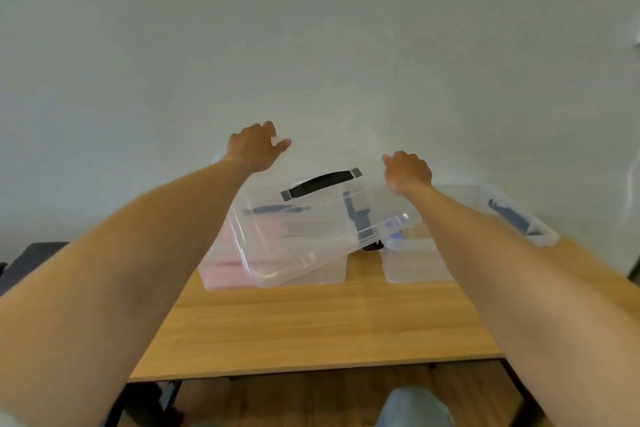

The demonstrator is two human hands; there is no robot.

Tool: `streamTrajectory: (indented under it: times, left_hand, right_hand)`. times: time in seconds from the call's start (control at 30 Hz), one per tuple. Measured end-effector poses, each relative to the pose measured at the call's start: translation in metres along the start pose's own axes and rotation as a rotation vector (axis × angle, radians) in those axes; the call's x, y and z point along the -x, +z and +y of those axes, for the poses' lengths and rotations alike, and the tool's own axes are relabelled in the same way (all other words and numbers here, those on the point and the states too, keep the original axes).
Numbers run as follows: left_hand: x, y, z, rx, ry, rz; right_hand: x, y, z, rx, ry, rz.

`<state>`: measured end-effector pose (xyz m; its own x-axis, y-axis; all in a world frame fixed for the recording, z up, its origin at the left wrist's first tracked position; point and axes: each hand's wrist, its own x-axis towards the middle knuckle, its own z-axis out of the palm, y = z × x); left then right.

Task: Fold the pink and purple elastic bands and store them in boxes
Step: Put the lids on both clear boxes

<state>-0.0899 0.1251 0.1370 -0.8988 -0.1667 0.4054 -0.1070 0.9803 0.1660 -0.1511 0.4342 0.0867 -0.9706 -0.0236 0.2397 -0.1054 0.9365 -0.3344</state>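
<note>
Two clear plastic boxes stand side by side at the far edge of the wooden table (311, 329). The left box (332, 272) holds pink bands (228, 276), seen through its wall. Above it I hold a clear lid (311, 236) with a black handle (320, 184), tilted with its near edge low. My left hand (256, 147) grips the lid's far left corner. My right hand (408, 172) grips its far right edge. The right box (415, 263) stands open beside it, and something purple shows at its left rim (394, 236).
The right box has a dark blue latch (512, 218) at its right end. A white wall rises directly behind the table. A dark chair or stand (31, 263) sits at the left. The table's near edge and wooden floor lie below, with my knee (415, 407) under it.
</note>
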Motion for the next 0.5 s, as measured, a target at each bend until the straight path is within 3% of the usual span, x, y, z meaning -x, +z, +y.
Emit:
streamTrajectory:
  times: [0.17, 0.33, 0.5]
  left_hand:
    - [-0.003, 0.030, 0.052, 0.060, -0.098, 0.036]
    - [-0.005, 0.067, 0.095, 0.445, -0.384, -0.129]
    - [-0.018, 0.100, 0.146, 0.830, -0.560, -0.202]
  right_hand:
    - [-0.020, -0.020, 0.069, -0.001, 0.165, 0.036]
    - [-0.036, -0.026, 0.129, 0.036, 0.261, 0.049]
    - [-0.042, -0.029, 0.171, 0.060, 0.388, 0.101]
